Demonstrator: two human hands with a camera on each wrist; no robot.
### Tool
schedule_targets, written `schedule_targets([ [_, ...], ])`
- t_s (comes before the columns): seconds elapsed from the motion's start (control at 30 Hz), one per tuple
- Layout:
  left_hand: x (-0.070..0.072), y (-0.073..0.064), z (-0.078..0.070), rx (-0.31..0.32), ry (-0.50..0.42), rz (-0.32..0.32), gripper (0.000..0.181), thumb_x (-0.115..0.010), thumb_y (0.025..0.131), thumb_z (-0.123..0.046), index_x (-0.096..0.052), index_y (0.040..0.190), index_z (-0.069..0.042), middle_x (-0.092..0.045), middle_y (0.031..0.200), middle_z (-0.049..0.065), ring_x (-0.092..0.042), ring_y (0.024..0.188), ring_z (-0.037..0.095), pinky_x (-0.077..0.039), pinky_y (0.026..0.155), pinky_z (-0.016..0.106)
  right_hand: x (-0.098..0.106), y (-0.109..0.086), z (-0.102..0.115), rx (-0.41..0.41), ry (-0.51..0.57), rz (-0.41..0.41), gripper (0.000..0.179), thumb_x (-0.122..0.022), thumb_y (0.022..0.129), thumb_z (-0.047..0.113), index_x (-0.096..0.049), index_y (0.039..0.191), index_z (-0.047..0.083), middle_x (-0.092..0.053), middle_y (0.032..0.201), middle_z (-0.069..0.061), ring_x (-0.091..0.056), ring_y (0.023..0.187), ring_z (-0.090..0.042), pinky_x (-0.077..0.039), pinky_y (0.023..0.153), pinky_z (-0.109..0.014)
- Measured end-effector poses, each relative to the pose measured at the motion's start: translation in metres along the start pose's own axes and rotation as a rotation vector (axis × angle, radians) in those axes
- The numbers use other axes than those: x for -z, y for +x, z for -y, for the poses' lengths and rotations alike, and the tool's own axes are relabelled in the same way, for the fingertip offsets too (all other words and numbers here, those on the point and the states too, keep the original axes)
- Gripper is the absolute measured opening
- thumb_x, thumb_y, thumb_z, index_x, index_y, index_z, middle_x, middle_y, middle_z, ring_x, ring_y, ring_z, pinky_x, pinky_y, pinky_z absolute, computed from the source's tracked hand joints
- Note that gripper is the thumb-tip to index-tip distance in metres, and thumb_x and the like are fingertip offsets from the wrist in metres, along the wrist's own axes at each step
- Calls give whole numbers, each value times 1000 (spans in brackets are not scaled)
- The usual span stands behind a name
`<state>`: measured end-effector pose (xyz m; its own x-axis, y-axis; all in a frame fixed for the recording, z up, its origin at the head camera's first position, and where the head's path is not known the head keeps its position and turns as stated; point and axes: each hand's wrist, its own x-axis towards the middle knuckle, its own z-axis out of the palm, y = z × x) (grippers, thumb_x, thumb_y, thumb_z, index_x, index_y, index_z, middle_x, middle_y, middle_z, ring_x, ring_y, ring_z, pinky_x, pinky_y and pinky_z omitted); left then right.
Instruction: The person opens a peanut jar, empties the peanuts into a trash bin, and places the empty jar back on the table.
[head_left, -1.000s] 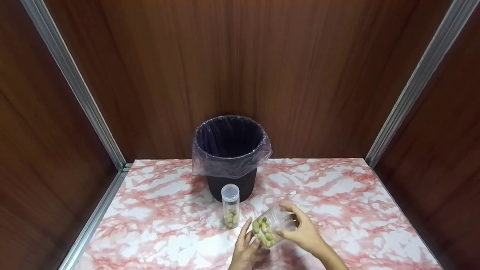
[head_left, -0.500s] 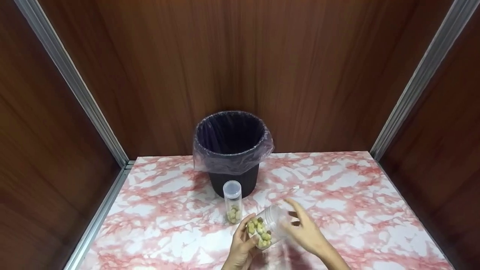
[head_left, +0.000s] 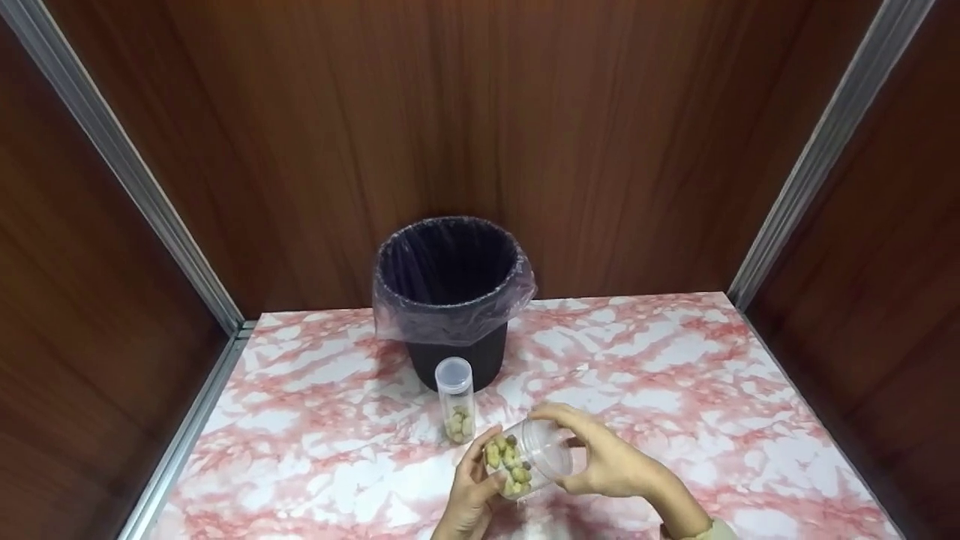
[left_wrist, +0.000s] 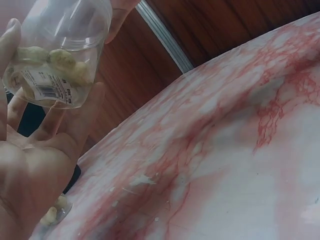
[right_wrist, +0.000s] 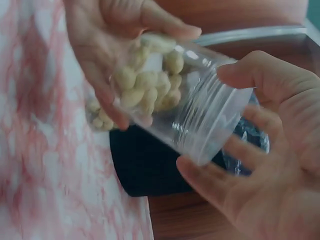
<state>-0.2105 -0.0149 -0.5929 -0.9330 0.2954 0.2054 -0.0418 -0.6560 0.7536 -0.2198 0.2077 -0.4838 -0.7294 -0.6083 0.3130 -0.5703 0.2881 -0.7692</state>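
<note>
Before the black bin [head_left: 489, 360] stands a slim capped container [head_left: 455, 403]. Nearer the viewer than the bin, the left hand [head_left: 469, 496] grips the base of a tilted clear jar [head_left: 534, 459] holding peanuts [head_left: 508, 459]; rightmost, the right hand [head_left: 606, 459] clasps its lid end.

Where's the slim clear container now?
Head view: the slim clear container stands upright on the marbled table, just left of center, directly in front of the black bin and beyond the left hand.
</note>
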Motion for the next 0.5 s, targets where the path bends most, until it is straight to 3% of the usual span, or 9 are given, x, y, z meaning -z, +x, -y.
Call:
schedule_targets([
  [0.07, 1, 0, 0, 25, -17, -4, 67, -67, 90, -3, -30, 146, 5, -47, 133, 12, -52, 118, 27, -47, 98, 42, 0, -1, 0, -2, 1, 0, 93, -81, 66, 1, -37, 147, 13, -39, 147, -8, -45, 125, -36, -46, 96, -54],
  [0.13, 1, 0, 0, 43, -28, -8, 66, -67, 90, -5, -32, 146, 3, -47, 132, 12, -53, 116, 27, -49, 95, 43, -2, -1, 1, -65, -35, -54, 89, -83, 75, 15, -33, 150, 15, -36, 149, -10, -43, 126, -39, -43, 97, -58],
  [0.27, 1, -2, 1, 59, -46, -7, 64, -66, 91, -5, -33, 146, 1, -49, 130, 11, -56, 113, 29, -51, 91, 45, -9, 3, 7, -312, -195, -211, 73, -68, 88, 48, -39, 147, 19, -47, 141, -11, -56, 112, -34, -48, 89, -54],
  [0.37, 2, -3, 2, 64, -59, 2, 63, -65, 92, -5, -33, 146, 0, -50, 131, 10, -56, 112, 29, -51, 91, 45, -12, 8, 10, -459, -306, -231, 66, -58, 89, 61, -50, 139, 18, -62, 122, -8, -62, 98, -27, -51, 80, -50],
  [0.43, 3, -3, 2, 66, -70, 4, 63, -66, 92, -5, -33, 146, 0, -50, 131, 10, -57, 112, 29, -52, 90, 45, -13, 10, 10, -455, -335, -213, 66, -61, 85, 63, -56, 134, 17, -66, 112, -6, -63, 93, -24, -52, 78, -47],
  [0.5, 5, -2, 2, 68, -77, -6, 62, -66, 92, -5, -35, 145, -1, -50, 130, 10, -58, 111, 29, -52, 90, 44, -13, 11, 8, -370, -311, -184, 64, -70, 82, 57, -59, 131, 17, -67, 112, -4, -63, 92, -22, -54, 75, -42],
])
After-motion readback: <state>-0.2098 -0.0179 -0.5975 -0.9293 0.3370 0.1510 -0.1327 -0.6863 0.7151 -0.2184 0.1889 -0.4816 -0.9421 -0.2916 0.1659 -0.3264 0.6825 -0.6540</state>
